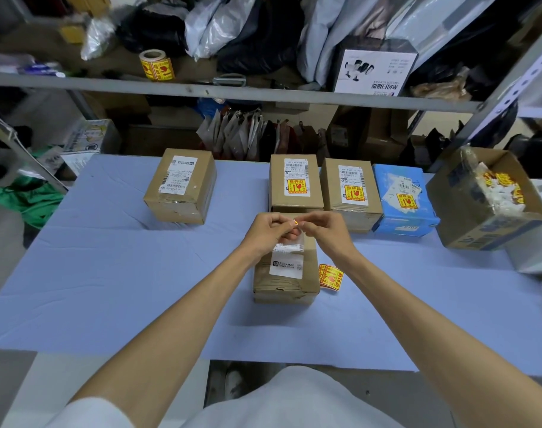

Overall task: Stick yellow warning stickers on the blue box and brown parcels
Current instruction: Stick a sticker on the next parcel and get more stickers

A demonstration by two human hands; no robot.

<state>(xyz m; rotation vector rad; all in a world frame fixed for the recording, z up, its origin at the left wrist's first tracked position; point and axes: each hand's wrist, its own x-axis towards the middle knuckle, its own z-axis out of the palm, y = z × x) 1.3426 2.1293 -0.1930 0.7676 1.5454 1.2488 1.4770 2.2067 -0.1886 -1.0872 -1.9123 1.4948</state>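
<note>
A yellow sticker (295, 223) is pinched by both the left hand (271, 231) and right hand (324, 228), just above the far end of the near parcel (286, 282). The blue box (402, 199), already stickered, is seen beyond that parcel, rightward.

Single head cam, wide-angle, facing fwd and down, close over table (109, 273), shelf (201, 91) beyond

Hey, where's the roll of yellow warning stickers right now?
In the head view the sticker roll stands up on the grey shelf above the table, left of centre, in front of a black bag.
</note>
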